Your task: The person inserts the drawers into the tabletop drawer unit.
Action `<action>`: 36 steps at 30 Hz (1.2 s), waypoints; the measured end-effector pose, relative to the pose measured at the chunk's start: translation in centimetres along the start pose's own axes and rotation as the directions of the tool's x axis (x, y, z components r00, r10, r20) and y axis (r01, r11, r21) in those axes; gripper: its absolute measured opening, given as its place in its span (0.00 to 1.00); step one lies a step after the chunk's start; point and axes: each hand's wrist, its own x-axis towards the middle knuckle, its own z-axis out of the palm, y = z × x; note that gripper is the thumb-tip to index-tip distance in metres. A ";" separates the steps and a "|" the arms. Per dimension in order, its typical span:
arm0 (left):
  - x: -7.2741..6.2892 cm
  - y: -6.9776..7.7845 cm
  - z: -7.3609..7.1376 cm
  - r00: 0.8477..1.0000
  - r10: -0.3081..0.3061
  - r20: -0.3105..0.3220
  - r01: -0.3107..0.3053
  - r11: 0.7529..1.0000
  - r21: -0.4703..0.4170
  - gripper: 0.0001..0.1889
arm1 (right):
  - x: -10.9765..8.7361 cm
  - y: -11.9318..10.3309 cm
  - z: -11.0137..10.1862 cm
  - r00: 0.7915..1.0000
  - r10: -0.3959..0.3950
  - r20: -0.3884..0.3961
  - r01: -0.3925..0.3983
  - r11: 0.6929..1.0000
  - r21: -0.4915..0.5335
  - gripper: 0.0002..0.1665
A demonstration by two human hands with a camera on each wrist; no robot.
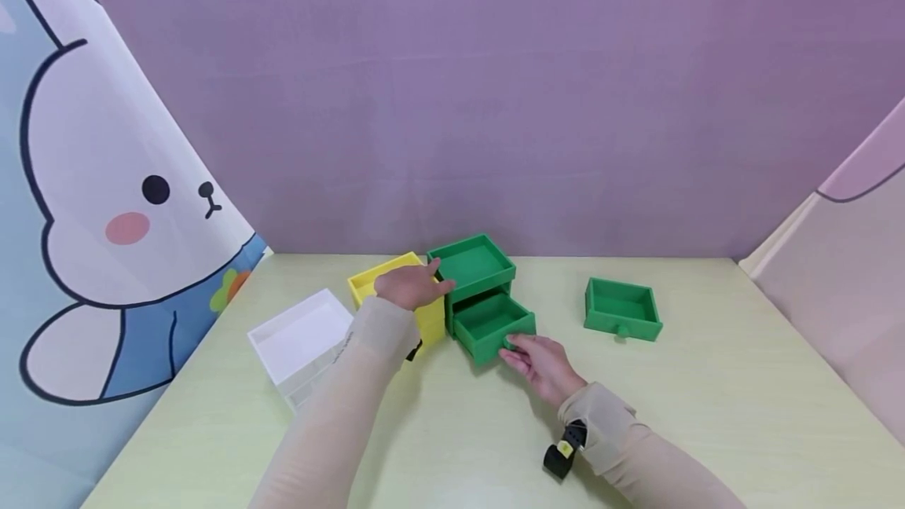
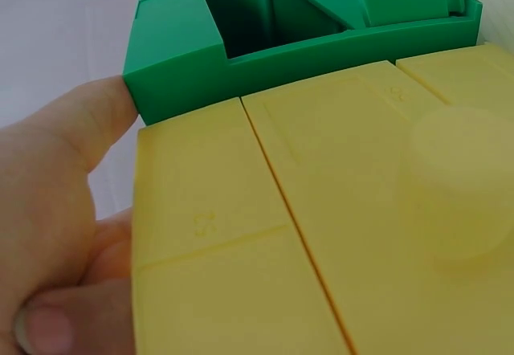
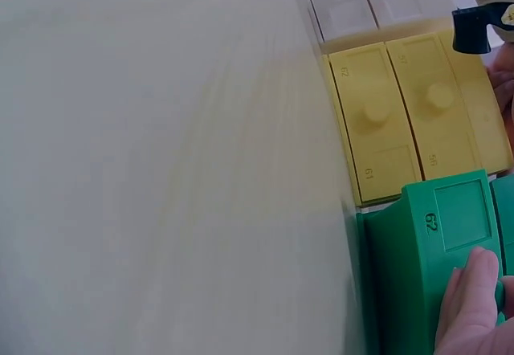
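A green drawer cabinet (image 1: 472, 267) stands at the back middle, its lower drawer (image 1: 486, 349) pulled partway out and no drawer in the opening above. My right hand (image 1: 546, 368) pinches the knob on that drawer's front, fingertips curled round it. The right wrist view shows these fingers against the green drawer front (image 3: 459, 214). Over the top of a yellow drawer unit (image 1: 429, 324) reaches my left hand (image 1: 408, 287), its extended fingers at the green cabinet's left side. In the left wrist view a straight digit touches the corner of the green cabinet (image 2: 181, 58).
A separate green drawer (image 1: 639, 328) lies on the table to the right, knob facing me. To the left, a white drawer unit (image 1: 300, 336) sits angled, partly behind my left forearm. A purple cloth (image 1: 566, 100) hangs along the table's back edge.
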 end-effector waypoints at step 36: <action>0.1 0.1 -0.1 1.000 0.002 0.020 -0.003 1.000 0.017 0.37 | -0.2 0.7 -1.0 0.995 0.078 0.068 -0.081 0.996 0.049 0.31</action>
